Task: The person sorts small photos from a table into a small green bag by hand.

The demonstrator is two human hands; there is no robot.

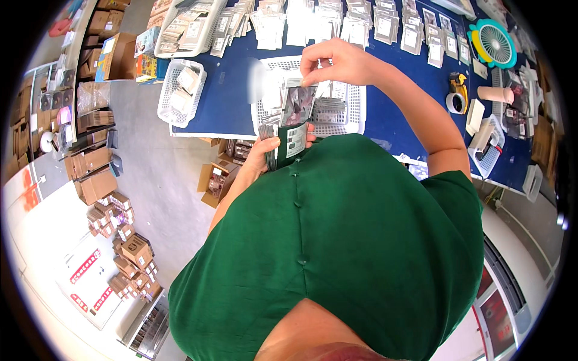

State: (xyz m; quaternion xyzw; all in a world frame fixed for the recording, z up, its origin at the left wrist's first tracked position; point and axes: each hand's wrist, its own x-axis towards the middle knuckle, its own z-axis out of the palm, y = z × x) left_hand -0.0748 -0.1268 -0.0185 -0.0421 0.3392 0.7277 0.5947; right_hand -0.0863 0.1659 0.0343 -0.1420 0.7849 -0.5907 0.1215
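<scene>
Head view: packets (298,108) in both hands (259,153) (337,63) over near basket rim (344,129), bare blue tabletop (224,99) leftward

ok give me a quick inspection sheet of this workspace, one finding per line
surface: blue table, with rows of flat packets along its far side
job's things: packet stack held above the near edge of a white perforated basket that contains more packets
clutter: teal fan and yellow-and-black tape dispenser on the right; small white basket on the left
hands: left hand grips the packet stack; right hand has fingertips at its top edge, grip unclear
cables: nothing clearly seen
surroundings: grey floor, with stacked cardboard boxes to the left
</scene>
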